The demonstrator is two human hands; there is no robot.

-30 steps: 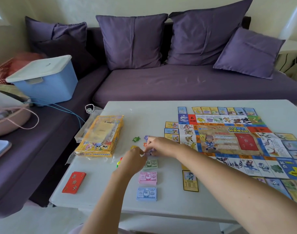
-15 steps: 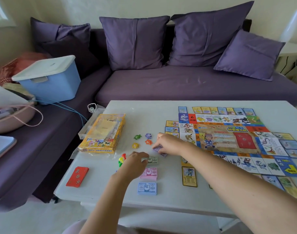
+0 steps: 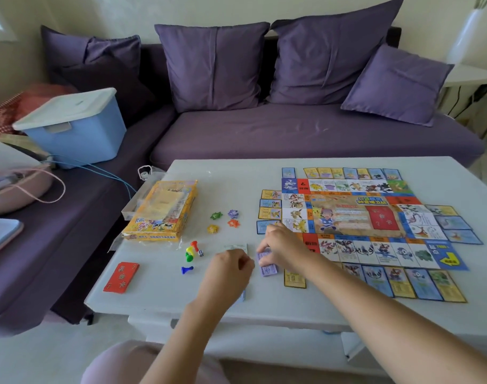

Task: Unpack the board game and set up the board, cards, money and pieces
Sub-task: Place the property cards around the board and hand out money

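Right hand (image 3: 285, 245) pinches purple notes (image 3: 268, 270) — lengthwise near-to-far.

Bare forearms (image 3: 375, 314), pale pink trousers (image 3: 120, 364) at knee

Both bare forearms reach forward, close together. The left hand (image 3: 231, 268) is knuckles up, fingers curled under. The right hand (image 3: 285, 243) arches downward, fingertips pinching a purple stack of notes (image 3: 268, 270).

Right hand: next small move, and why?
Probably let go of the purple notes and draw the right hand back. It grips them, but they seem to lie flat on the table beside the grey-green stack, so that pile looks placed. Pawns lie off the board.
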